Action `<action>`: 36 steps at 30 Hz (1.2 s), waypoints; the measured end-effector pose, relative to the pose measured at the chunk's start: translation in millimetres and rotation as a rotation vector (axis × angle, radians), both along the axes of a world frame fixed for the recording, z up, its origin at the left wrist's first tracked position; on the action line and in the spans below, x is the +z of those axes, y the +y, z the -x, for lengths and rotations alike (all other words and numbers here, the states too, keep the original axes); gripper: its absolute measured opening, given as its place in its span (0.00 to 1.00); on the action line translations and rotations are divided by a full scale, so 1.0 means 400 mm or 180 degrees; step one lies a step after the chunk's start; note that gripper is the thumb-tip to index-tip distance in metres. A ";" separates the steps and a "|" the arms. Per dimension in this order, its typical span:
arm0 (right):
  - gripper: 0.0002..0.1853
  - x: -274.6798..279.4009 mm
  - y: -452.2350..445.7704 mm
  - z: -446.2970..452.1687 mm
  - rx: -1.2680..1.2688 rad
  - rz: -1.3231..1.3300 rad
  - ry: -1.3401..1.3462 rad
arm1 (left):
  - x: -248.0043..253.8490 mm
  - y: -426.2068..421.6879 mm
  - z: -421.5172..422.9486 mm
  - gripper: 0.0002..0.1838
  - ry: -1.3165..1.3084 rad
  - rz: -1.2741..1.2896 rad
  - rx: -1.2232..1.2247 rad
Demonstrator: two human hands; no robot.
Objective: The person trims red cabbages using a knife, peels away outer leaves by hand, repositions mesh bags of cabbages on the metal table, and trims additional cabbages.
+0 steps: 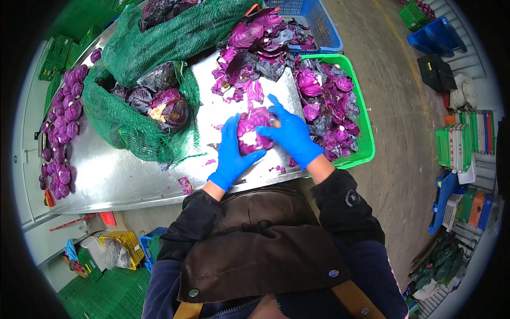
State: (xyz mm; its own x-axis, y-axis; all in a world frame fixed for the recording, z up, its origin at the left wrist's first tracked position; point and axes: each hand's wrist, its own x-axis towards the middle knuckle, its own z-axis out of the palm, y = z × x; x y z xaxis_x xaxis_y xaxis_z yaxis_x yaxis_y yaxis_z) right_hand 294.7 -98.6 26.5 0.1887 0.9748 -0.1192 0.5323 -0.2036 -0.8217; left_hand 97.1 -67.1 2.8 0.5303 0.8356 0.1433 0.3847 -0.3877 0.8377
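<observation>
A trimmed red cabbage (249, 139), purple with a pale cut spot on its near face, is between my two gloved hands just above the steel table. My left hand (234, 154), in a blue glove, is wrapped round its left and lower side. My right hand (289, 134), also blue-gloved, presses on the cabbage's right side with thumb and fingers. A small tan-brown thing (275, 123) shows within its grip; its kind is hidden. Loose purple leaves (249, 64) are heaped on the table beyond the cabbage.
A green crate (366, 133) full of leaves stands at the right, with a blue crate (329, 26) behind. Green mesh sacks (114, 127) with dark cabbages lie on the steel table (106, 178). Trimmed cabbages (66, 114) line its left edge. Concrete floor (393, 106) lies right.
</observation>
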 end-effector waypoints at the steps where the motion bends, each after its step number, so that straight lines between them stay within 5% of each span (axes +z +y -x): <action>1: 0.48 0.023 0.022 0.029 0.0082 0.0164 -0.0140 | -0.005 0.003 -0.008 0.55 0.0047 -0.0069 0.0037; 6: 0.38 0.042 0.111 0.000 0.0675 0.0395 -0.0929 | -0.056 0.003 0.007 0.49 -0.0290 -0.0116 0.0048; 9: 0.31 0.027 0.105 -0.031 0.1197 0.0273 -0.1159 | -0.026 0.026 0.039 0.50 -0.0276 0.0244 -0.0724; 16: 0.23 0.023 0.092 -0.020 0.1065 0.0416 -0.1247 | 0.011 -0.007 -0.033 0.57 0.0343 0.0269 0.0150; 20: 0.22 -0.091 0.093 -0.093 0.0230 0.0359 -0.0587 | -0.023 -0.031 0.031 0.55 0.0093 0.0103 0.0002; 22: 0.22 -0.085 0.064 -0.103 -0.0400 0.1179 -0.0176 | -0.028 -0.038 0.066 0.55 -0.0087 0.0258 -0.0103; 26: 0.29 0.007 -0.001 -0.028 -0.0093 0.0602 -0.0713 | -0.040 -0.041 0.083 0.55 -0.0208 0.0454 -0.0087; 28: 0.34 0.033 -0.020 0.024 0.0473 0.0193 0.0080 | -0.015 -0.028 0.061 0.56 -0.0116 0.0317 -0.0149; 36: 0.25 -0.028 0.001 0.008 0.0729 0.0533 0.0700 | -0.024 -0.021 0.042 0.56 0.0092 0.0541 0.0133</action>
State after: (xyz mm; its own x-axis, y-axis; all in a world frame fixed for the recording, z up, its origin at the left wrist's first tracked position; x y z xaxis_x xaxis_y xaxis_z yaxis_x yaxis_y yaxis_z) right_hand 291.5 -98.3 15.5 -0.0802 0.9523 -0.2943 0.3940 -0.2409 -0.8870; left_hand 80.1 -75.5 -6.9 0.4964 0.8679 -0.0168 0.4224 -0.2246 0.8781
